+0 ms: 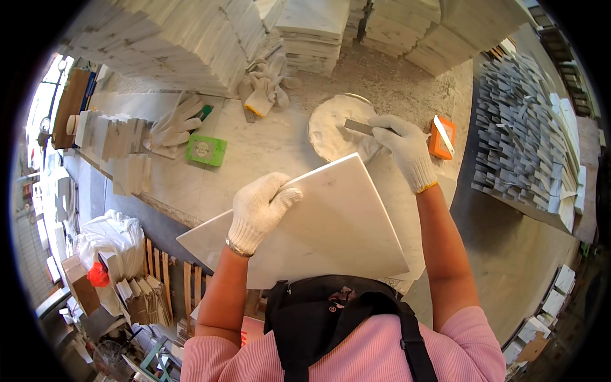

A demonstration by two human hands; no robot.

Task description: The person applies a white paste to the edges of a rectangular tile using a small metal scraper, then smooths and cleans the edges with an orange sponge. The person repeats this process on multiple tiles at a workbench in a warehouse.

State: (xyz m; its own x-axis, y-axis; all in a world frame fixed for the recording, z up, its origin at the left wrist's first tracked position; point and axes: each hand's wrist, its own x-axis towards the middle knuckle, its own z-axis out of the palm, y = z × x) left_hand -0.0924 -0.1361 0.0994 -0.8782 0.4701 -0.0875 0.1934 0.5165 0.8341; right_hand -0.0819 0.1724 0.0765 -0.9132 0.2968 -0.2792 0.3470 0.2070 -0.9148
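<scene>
My left hand (258,207), in a white knitted glove, grips the upper left edge of a pale marble tile (318,226), its thumb lying over the face. The tile is tilted, with its lower edge close to my body. My right hand (402,148), gloved too, pinches a flat grey scraper blade (358,127). The blade is over a round pan (313,130) filled with white paste, just beyond the tile's top corner. Whether paste is on the blade I cannot make out.
Stacked marble slabs (312,32) line the table's far side. Spare gloves (264,89), a green box (206,150) and small tile pieces (114,137) lie leftward. An orange box (442,138) with a white strip is right of the pan. Many grey strips (522,134) stand farther right.
</scene>
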